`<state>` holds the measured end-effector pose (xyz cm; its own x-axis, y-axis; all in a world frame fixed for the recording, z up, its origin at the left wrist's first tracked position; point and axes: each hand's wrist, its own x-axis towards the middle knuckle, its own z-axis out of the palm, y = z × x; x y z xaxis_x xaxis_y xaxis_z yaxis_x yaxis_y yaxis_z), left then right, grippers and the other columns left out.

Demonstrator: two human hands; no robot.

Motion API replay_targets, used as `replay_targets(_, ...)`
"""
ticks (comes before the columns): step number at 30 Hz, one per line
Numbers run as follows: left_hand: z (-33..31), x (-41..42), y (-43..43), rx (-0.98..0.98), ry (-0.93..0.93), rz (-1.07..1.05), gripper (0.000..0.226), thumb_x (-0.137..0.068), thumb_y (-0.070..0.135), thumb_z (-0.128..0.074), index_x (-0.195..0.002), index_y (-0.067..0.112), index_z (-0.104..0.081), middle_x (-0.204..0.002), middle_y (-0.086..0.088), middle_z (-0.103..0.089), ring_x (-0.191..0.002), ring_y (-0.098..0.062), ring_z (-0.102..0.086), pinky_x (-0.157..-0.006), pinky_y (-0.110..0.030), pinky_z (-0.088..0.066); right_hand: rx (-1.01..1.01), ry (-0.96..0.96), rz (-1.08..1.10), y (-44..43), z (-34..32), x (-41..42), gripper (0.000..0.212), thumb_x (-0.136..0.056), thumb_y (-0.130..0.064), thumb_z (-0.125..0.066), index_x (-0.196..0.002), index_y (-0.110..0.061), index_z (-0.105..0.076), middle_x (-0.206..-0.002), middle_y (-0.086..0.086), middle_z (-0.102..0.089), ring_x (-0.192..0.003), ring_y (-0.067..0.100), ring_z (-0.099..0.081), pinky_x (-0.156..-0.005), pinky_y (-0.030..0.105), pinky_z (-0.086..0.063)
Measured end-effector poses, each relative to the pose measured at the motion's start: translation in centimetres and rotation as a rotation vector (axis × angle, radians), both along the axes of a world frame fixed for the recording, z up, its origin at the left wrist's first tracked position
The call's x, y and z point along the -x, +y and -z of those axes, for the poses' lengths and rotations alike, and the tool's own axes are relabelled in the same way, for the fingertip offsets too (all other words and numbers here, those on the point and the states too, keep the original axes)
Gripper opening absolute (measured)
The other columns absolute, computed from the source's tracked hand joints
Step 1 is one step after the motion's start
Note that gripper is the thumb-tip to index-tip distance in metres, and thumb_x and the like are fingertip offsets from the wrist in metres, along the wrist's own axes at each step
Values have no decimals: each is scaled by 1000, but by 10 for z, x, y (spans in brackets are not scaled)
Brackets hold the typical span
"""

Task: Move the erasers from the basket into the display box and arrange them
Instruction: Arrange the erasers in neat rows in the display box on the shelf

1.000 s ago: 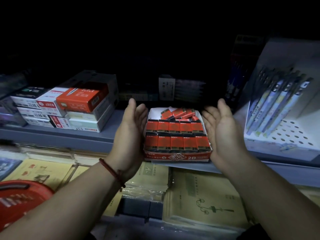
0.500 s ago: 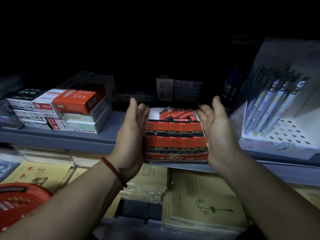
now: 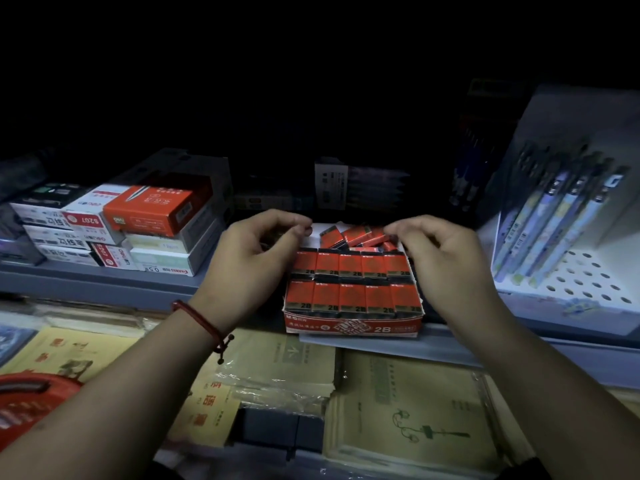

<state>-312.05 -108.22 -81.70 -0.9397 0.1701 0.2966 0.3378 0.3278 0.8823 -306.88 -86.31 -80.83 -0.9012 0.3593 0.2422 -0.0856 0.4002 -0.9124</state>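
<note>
My left grip (image 3: 256,261) and my right grip (image 3: 440,254) hover over the far end of the display box (image 3: 353,329), which sits at the front edge of a grey shelf (image 3: 104,285). Both grips are curled, thumb close to fingertips. The left one reaches the box's 10 o'clock corner, and the right one meets the loose erasers (image 3: 353,235) at 1 o'clock. In the dim light I cannot tell whether either grip has actually pinched anything.

Inside the box, two neat rows of red erasers (image 3: 349,296), five across and marked 2B, fill the half nearest me. The loose ones lie tilted in a heap at 12 o'clock, behind the rows.

A red cord bracelet (image 3: 204,323) circles my left wrist. The red basket (image 3: 31,403) shows only its rim, at 8 o'clock from the box. Stacked stationery cartons (image 3: 114,230) stand on the shelf at 9 o'clock, and a white pen rack (image 3: 588,282) at 3 o'clock holds slanted pens (image 3: 554,220). Wrapped notebooks (image 3: 408,410) lie below the shelf at 6 o'clock.
</note>
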Motion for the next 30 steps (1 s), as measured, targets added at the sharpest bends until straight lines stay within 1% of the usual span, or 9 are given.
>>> replay_targets(2,0,5,-1,72,28,8,15,-98,25,-65,-108,29,-75,-95,9,-76,-88,-5,-71,-73,-24,-59,-154,6,1,3,3,5,14,-96,-27,-63,-92,-30,-76,-100,-11,-66,-87,5,-66,-77,33,-59)
replay_targets(4,-3,10,2,144,40,44,14,-97,25,-67,-107,30,-75,-93,8,-75,-83,-4,-71,-67,-20,-58,-244,21,-4,3,2,10,12,-94,-26,-65,-94,-32,-76,-98,-14,-64,-87,4,-64,-78,35,-58)
replay_targets(8,-5,21,11,287,21,91,17,-99,28,-64,-112,33,-73,-99,11,-74,-86,-2,-71,-73,-28,-63,-271,-21,-93,-3,-9,21,15,-95,-22,-65,-96,-31,-77,-82,-15,-71,-75,3,-66,-61,23,-56)
replay_targets(10,-6,26,11,346,85,66,21,-99,23,-61,-114,31,-73,-104,15,-73,-92,1,-69,-78,-26,-61,-300,-45,-161,-8,-13,28,18,-95,-20,-65,-92,-32,-77,-83,-16,-71,-74,4,-67,-61,23,-56)
replay_targets(15,-7,35,4,417,174,113,24,-99,13,-60,-113,25,-75,-110,15,-73,-101,10,-63,-82,-3,-47,-455,-118,-233,-16,-15,40,18,-94,-18,-63,-94,-29,-78,-90,-19,-70,-80,-1,-65,-67,13,-53)
replay_targets(17,-9,40,2,434,176,134,19,-97,18,-66,-109,28,-76,-107,17,-73,-99,12,-63,-81,-1,-45,-516,-135,-247,-18,-16,43,19,-94,-19,-62,-96,-27,-79,-92,-15,-71,-84,0,-63,-73,15,-52)
replay_targets(22,-14,45,3,390,121,148,19,-86,26,-79,-105,29,-77,-94,15,-76,-89,-3,-70,-77,-18,-55,-539,-156,-279,-19,-19,49,20,-94,-18,-61,-94,-26,-79,-89,-12,-72,-82,4,-64,-76,25,-56)
replay_targets(26,-16,48,5,391,76,186,24,-81,31,-82,-105,34,-76,-93,13,-76,-88,-12,-70,-78,-30,-54,-458,-160,-325,-20,-15,49,23,-95,-16,-62,-99,-32,-78,-107,-17,-72,-98,-2,-63,-88,22,-52)
replay_targets(30,-13,50,2,420,119,196,20,-88,28,-77,-107,33,-77,-98,15,-76,-94,-2,-69,-79,-17,-53,-505,-147,-259,-13,-15,50,20,-96,-21,-61,-101,-34,-75,-94,-18,-69,-72,-5,-60,-60,11,-45)
